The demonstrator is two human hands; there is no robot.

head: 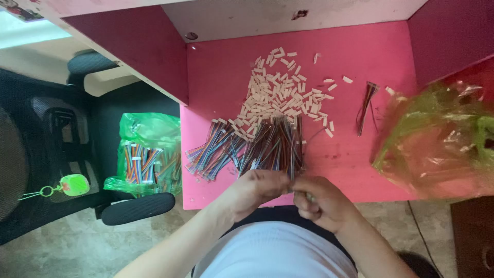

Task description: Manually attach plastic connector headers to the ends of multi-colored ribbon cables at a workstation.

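At the near edge of the pink table (355,164), the left hand (257,190) and right hand (319,202) pinch shut on a wire piece (294,181); beyond them lie the wire bundle (247,146), then white connectors (278,92).

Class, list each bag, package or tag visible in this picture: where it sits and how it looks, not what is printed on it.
Green plastic bag: on the black chair, left of the pink table, open, holding multicoloured wire bundles.
Translucent green bag: right end of the pink table, crumpled, glossy.
Green tag: on the chair, rounded, on a green ring.
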